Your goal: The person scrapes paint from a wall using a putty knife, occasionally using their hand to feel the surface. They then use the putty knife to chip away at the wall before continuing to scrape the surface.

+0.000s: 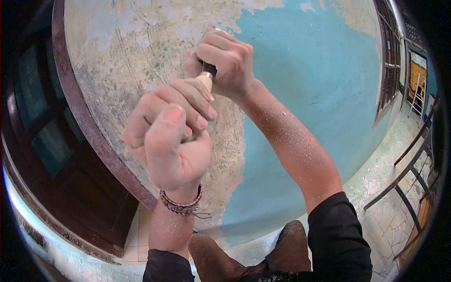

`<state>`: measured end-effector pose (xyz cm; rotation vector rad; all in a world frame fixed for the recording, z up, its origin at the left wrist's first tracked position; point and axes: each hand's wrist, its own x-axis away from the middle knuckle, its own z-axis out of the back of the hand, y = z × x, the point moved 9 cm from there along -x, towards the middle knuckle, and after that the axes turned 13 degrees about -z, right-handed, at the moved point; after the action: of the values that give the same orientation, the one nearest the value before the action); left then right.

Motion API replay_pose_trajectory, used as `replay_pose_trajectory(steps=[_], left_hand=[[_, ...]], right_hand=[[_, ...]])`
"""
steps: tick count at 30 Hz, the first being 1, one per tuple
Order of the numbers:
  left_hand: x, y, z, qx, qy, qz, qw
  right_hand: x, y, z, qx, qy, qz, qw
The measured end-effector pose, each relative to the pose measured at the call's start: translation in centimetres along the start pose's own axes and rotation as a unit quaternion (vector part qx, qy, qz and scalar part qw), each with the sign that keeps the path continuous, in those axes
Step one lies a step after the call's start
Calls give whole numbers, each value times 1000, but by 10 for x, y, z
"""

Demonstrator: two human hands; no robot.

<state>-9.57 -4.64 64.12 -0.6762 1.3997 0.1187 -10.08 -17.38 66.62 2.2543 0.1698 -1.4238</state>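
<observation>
A scraper with a pale wooden handle [206, 81], a metal collar and a dark blade is held in front of the wall. My left hand [171, 131] is closed with its fingers curled around the handle, and a braided bracelet [182, 201] circles that wrist. Higher up, my right hand [227, 61] is wrapped over the blade, close to the wall; the blade's edge is hidden behind it. Behind both hands, the wall shows bare, stained plaster [112, 61] to the left and blue paint [319, 84] to the right. Pale flakes cling to both forearms.
A dark wooden door [89, 188] with glass panes stands at the left. On the right are a barred window [389, 61], a dark metal frame [411, 174] and a stepladder [417, 96] farther back. Debris dusts the tiled floor [387, 202].
</observation>
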Motion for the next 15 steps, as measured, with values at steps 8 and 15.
replay_pose_trajectory(steps=[8, 15], left_hand=[[-5, -4, 7, -24, -7, 14, 1000], [-7, -1, 8, -5, 11, 16, 1000]], right_hand=[[-5, 3, -5, 58, -4, -19, 998], [-2, -2, 0, 33, -3, -20, 999]])
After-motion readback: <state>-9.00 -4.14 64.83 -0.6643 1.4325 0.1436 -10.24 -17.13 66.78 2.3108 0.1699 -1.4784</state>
